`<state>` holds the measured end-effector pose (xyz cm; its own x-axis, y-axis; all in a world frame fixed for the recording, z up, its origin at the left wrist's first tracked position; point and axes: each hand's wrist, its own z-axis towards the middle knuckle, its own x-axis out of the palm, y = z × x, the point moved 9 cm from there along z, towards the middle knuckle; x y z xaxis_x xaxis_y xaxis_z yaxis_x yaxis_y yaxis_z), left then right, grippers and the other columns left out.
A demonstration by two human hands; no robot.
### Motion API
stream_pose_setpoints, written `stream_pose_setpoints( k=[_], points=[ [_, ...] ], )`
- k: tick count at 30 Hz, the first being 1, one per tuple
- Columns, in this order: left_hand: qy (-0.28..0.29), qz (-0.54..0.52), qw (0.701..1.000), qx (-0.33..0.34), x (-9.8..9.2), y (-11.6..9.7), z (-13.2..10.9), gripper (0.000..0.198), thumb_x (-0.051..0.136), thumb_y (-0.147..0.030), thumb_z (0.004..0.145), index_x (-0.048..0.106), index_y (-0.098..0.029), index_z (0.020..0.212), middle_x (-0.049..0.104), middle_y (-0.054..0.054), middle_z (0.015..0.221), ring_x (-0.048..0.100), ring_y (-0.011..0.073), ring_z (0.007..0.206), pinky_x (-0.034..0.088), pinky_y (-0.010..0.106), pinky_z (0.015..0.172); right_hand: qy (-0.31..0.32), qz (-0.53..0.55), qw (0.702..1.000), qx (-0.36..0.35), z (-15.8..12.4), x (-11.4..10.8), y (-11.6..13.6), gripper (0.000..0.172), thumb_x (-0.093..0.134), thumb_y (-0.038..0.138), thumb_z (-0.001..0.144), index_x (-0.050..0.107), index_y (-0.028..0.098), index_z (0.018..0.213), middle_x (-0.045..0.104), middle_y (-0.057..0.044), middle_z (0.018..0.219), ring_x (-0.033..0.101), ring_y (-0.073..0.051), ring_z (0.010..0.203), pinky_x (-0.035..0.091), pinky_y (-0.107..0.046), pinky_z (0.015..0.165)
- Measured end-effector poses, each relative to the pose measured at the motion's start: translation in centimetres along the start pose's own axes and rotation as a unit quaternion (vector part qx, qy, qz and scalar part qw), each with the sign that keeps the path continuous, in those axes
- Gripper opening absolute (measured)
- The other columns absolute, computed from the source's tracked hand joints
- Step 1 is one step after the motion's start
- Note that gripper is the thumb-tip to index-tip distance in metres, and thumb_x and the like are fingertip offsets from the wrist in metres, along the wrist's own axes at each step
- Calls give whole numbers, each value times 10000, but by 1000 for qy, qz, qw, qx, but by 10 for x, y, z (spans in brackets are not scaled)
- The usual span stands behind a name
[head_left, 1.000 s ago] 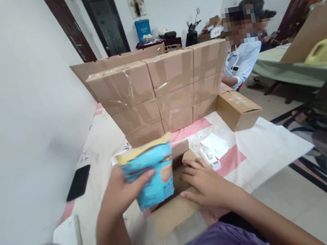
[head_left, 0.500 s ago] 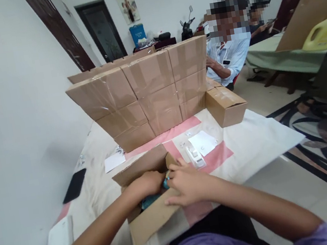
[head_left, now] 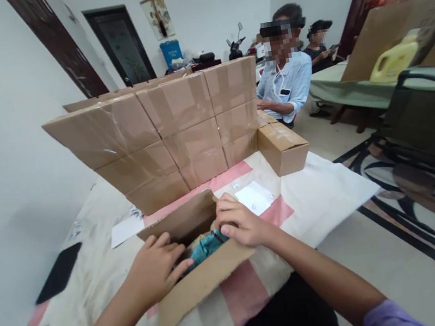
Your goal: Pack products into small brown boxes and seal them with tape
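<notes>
An open cardboard box [head_left: 203,283] lies on the cloth-covered surface in front of me. A blue and yellow packet [head_left: 205,243] sits inside it. My left hand [head_left: 155,266] rests on the box's left rim, fingers spread over the opening beside the packet. My right hand [head_left: 239,223] curls over the right end of the box, fingers bent onto its flap and touching the packet's edge.
A wall of taped cardboard boxes [head_left: 163,133] stands behind, with one more box [head_left: 283,147] at its right. White paper sheets [head_left: 254,198] lie on the cloth. A black phone [head_left: 58,264] lies at left. A seated person [head_left: 285,83] works beyond the boxes.
The blue packet, held up in my left hand a second ago, now lies in the box. My left hand has let go and moved to the rim. The view shifted left.
</notes>
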<state>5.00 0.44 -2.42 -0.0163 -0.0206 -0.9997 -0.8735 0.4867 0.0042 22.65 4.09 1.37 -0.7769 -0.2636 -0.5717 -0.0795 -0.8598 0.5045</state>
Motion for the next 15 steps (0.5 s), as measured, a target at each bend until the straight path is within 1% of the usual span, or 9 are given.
stream_pose_setpoints(
  k=[3,6,7,9,10,11,12,13,15],
  points=[
    [-47,49,998,-18,-3,9,-4,467,520,-645,935,734,-243,833,716,77,829,572,290,903,335,404,766,2,25,1000,6,0,4,-4,560,293,595,1054,653,202,880,605,-77,894,532,-230,975,463,-429,959],
    [-78,51,996,6,-6,18,-10,453,509,-646,913,702,-255,791,669,67,837,559,280,840,345,400,728,-11,54,998,21,-1,3,-10,583,288,640,1039,663,220,885,638,-76,912,569,-234,1000,460,-434,1011],
    [-94,31,995,16,-8,22,-13,423,499,-615,916,670,-259,766,645,58,817,545,267,801,352,395,716,-18,73,997,33,-3,4,-13,595,281,661,1031,674,223,947,657,-80,949,587,-237,1020,458,-438,1032],
    [-150,-28,988,26,-15,34,-21,309,473,-510,934,609,-271,792,631,36,828,554,250,792,390,382,721,-33,127,989,66,-10,8,-23,667,256,735,999,640,227,1195,681,-98,1128,627,-240,1072,469,-448,1048],
    [-182,-58,981,29,-18,39,-25,232,463,-458,938,597,-289,853,649,22,880,582,248,832,420,380,751,-40,160,983,84,-15,12,-28,740,240,786,970,568,229,1330,663,-114,1248,647,-241,1088,482,-453,1042],
    [-215,-75,974,20,-21,45,-29,170,461,-426,936,596,-324,953,675,7,997,617,258,925,450,392,813,-48,193,975,100,-20,17,-32,829,223,840,933,475,229,1433,626,-134,1353,665,-244,1094,500,-458,1026],
    [-246,-75,966,-1,-23,52,-33,207,468,-427,928,584,-377,1093,673,-5,1175,626,288,1070,463,426,903,-59,223,966,114,-26,23,-37,902,213,882,897,395,226,1490,591,-153,1417,682,-247,1090,519,-461,1004],
    [-265,-63,962,-35,-22,59,-35,342,472,-449,921,527,-437,1258,610,-12,1371,585,333,1228,444,484,1000,-74,245,958,127,-31,29,-40,938,211,903,877,356,221,1504,582,-167,1433,694,-253,1086,533,-464,987],
    [-253,-36,961,-107,-13,73,-36,610,427,-525,917,296,-496,1511,420,-9,1610,449,405,1414,364,600,1107,-126,257,946,153,-40,38,-46,884,212,874,903,385,205,1455,633,-175,1351,703,-267,1095,540,-473,986]
  ],
)
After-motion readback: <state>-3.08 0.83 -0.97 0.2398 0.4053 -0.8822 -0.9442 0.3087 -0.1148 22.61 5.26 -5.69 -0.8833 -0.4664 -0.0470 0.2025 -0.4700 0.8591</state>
